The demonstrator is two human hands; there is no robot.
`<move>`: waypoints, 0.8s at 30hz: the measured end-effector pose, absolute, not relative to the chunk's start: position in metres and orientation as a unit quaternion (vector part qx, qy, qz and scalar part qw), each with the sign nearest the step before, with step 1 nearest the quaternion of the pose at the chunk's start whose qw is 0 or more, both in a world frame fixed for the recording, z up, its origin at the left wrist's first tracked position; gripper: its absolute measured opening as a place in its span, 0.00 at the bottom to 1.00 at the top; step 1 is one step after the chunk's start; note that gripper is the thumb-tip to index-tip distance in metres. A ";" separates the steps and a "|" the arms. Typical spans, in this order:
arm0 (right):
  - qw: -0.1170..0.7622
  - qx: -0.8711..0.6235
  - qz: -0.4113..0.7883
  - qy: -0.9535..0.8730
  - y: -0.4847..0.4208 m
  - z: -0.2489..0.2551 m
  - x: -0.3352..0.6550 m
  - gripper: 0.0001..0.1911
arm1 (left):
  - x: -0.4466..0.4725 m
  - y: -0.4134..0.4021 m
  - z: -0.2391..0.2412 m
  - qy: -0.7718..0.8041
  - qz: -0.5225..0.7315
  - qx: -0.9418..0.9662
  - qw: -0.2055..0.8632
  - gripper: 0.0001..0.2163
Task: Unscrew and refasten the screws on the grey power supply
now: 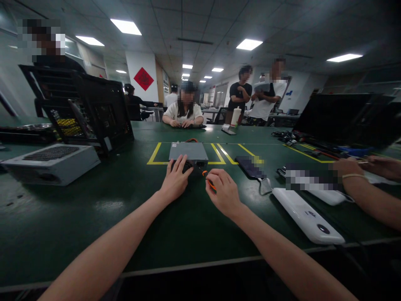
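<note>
A grey metal computer power supply lies on the green table in front of me, with coloured wires at its back. My left hand rests against its near side, fingers spread and fingertips over the top edge. My right hand is closed around a screwdriver with an orange and black handle. The screwdriver's thin shaft points to the near face of the power supply, close to my left thumb. Whether its tip sits in a screw is too small to tell.
At left stand an open black computer case and another power supply. Right of my hands lie a phone and a white power bank. A neighbour's hands work at far right. Another person sits opposite.
</note>
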State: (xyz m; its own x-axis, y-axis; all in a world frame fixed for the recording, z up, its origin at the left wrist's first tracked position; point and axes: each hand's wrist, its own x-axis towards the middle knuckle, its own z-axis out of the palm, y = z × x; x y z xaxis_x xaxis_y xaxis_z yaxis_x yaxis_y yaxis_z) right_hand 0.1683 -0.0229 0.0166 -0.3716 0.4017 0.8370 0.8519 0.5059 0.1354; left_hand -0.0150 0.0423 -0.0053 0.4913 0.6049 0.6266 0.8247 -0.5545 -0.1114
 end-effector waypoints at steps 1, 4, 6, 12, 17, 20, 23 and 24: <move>0.383 -0.398 -0.289 -0.782 -0.024 0.016 0.168 0.06 | -0.015 0.042 -0.005 -0.429 -0.269 -0.837 0.206 0.20; 0.350 -0.382 -0.301 -0.801 -0.025 0.015 0.166 0.07 | -0.013 0.040 -0.005 -0.437 -0.267 -0.834 0.208 0.21; 0.334 -0.376 -0.309 -0.807 -0.025 0.014 0.165 0.08 | -0.013 0.039 -0.004 -0.439 -0.265 -0.833 0.208 0.22; 0.349 -0.356 -0.295 -0.815 -0.025 0.010 0.163 0.09 | -0.011 0.038 -0.003 -0.440 -0.270 -0.831 0.208 0.21; 0.342 -0.382 -0.243 -0.823 -0.027 0.012 0.159 0.08 | -0.011 0.039 -0.005 -0.441 -0.279 -0.828 0.204 0.21; 0.351 -0.410 -0.195 -0.819 -0.028 0.012 0.158 0.10 | -0.010 0.039 -0.005 -0.443 -0.280 -0.828 0.202 0.22; 0.367 -0.392 -0.132 -0.833 -0.029 0.011 0.158 0.07 | -0.010 0.038 -0.005 -0.443 -0.277 -0.828 0.205 0.22; 0.370 -0.380 -0.122 -0.839 -0.029 0.012 0.158 0.06 | -0.010 0.038 -0.004 -0.443 -0.276 -0.828 0.205 0.21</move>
State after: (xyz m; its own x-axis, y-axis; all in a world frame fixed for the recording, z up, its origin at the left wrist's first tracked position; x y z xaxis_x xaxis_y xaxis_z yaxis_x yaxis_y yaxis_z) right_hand 0.1580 -0.0294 0.0116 -0.4375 0.5467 0.7140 0.7278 0.6816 -0.0758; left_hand -0.0104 0.0378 -0.0045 0.4562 0.6203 0.6380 0.8462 -0.5242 -0.0954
